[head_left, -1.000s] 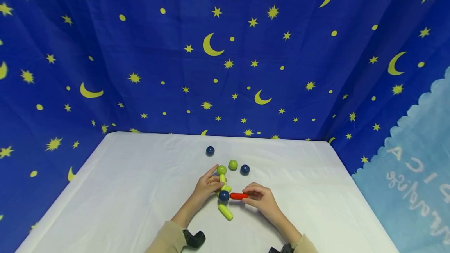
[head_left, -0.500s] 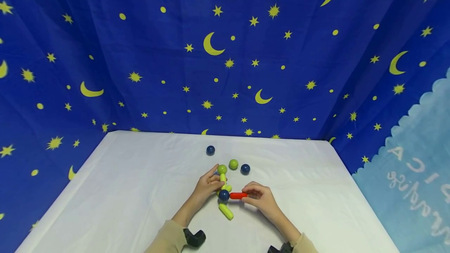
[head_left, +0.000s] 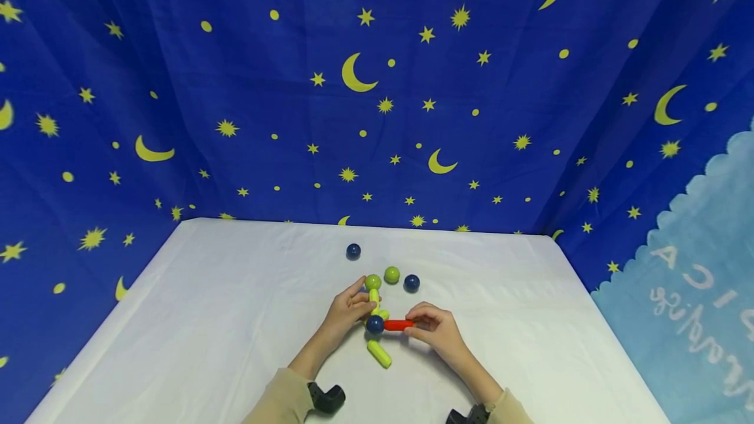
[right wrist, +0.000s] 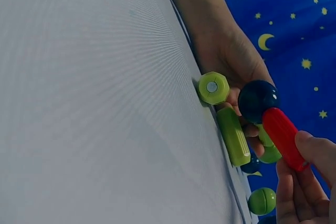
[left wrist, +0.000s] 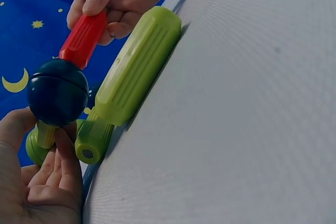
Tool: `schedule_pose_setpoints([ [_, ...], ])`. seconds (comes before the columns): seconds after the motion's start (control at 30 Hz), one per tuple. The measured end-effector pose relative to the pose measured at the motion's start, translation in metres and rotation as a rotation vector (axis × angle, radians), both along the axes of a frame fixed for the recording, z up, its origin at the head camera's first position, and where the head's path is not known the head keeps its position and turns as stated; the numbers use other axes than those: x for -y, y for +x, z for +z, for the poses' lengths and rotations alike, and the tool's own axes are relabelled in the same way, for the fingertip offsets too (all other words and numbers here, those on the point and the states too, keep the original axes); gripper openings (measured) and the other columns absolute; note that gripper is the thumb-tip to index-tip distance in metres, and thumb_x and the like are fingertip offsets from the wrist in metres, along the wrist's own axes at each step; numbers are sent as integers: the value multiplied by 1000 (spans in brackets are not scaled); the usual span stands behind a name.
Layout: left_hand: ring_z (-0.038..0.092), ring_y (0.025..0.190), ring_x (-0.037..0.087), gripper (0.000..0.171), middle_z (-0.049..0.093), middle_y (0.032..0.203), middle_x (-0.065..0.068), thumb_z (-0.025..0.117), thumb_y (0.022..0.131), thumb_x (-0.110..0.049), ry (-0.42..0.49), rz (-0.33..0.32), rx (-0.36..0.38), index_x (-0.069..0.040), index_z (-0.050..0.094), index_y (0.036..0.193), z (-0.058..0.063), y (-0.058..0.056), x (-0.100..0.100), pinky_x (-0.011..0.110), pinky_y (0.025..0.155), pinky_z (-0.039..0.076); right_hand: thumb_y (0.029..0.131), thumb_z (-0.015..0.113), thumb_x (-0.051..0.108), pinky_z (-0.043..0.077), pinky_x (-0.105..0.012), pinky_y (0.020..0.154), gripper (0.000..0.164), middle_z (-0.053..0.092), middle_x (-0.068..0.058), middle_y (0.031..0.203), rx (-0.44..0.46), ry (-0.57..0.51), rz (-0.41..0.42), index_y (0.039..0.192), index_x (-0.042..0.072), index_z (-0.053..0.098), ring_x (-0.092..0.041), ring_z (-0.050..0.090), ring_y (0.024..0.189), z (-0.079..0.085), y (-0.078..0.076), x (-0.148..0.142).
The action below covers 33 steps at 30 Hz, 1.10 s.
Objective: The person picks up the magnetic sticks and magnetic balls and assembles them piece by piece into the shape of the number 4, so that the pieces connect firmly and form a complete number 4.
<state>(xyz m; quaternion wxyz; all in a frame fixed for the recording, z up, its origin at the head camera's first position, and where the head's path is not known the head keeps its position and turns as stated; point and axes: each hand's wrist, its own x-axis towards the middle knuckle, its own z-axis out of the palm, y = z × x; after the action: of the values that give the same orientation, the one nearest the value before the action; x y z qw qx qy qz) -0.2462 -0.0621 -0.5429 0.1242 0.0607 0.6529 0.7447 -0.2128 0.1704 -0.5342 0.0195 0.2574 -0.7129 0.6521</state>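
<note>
My left hand (head_left: pixel 344 316) pinches a yellow-green magnetic rod (head_left: pixel 374 300) between thumb and fingers. A green ball (head_left: pixel 373 282) sits at that rod's far end and a dark blue ball (head_left: pixel 375 324) at its near end. From the right, my right hand (head_left: pixel 438 332) pinches a red magnetic rod (head_left: pixel 397 325) by its outer end. In the right wrist view the red rod (right wrist: pixel 284 137) meets the blue ball (right wrist: pixel 258 102). Beneath the held pieces, two loose yellow-green rods lie on the table, a near one (head_left: pixel 379 354) and a partly hidden one (head_left: pixel 384 314).
Beyond the hands lie a loose green ball (head_left: pixel 391 274) and two dark blue balls, one to the right (head_left: pixel 412 283) and one farther back (head_left: pixel 353 251). The white-covered table (head_left: pixel 235 319) ends at a blue starry curtain (head_left: pixel 283 103).
My right hand has moved slightly left with the red rod, and the small gap between rod and blue ball has closed. My left hand keeps its hold.
</note>
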Motion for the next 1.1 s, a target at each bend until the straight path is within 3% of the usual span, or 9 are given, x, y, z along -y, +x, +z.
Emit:
schedule_pose_setpoints([
  [0.27, 67, 89, 2, 84, 62, 122, 23, 67, 88, -17, -16, 4, -24, -1, 14, 151, 1, 1, 0, 19, 77, 54, 81, 71, 0, 55, -19, 76, 24, 62, -17, 93, -47, -20, -10, 95, -16, 62, -7, 63, 83, -1, -1, 1],
  [0.57, 64, 78, 1, 69, 68, 103, 11, 67, 88, -13, -33, 59, -11, 2, 32, 146, 1, 0, -3, 18, 71, 54, 79, 71, -4, 55, -18, 75, 16, 64, -6, 93, -87, -72, -11, 95, -4, 67, -1, 64, 85, -5, -4, 3],
  [0.77, 63, 78, 2, 70, 67, 102, 9, 67, 89, -15, -56, 70, 3, -2, 31, 147, 2, 0, -4, 18, 71, 53, 80, 72, 1, 55, -18, 76, 22, 64, -3, 94, -33, -52, -34, 95, -12, 63, -2, 63, 85, -4, -4, 5],
  [0.87, 62, 76, 2, 70, 66, 102, 10, 66, 89, -15, -80, 75, -3, -3, 31, 148, 4, 0, -4, 17, 69, 52, 80, 71, 1, 55, -19, 76, 24, 64, -13, 94, -11, -36, -50, 96, -15, 62, -4, 63, 84, -2, -4, 5],
  [0.97, 60, 72, 3, 68, 66, 102, 11, 65, 89, -14, -98, 72, -14, -2, 31, 147, 10, 2, -4, 17, 67, 51, 80, 71, -2, 55, -19, 76, 23, 62, -21, 94, 3, -31, -59, 96, -16, 62, -7, 63, 83, -2, -3, 5],
  [1.1, 56, 69, 4, 67, 64, 103, 13, 63, 90, -11, -99, 56, -9, -1, 30, 147, 29, 12, -3, 18, 63, 49, 80, 71, -1, 55, -19, 75, 24, 62, -20, 94, 13, -28, -67, 97, -17, 62, -7, 64, 83, -2, -4, 6],
])
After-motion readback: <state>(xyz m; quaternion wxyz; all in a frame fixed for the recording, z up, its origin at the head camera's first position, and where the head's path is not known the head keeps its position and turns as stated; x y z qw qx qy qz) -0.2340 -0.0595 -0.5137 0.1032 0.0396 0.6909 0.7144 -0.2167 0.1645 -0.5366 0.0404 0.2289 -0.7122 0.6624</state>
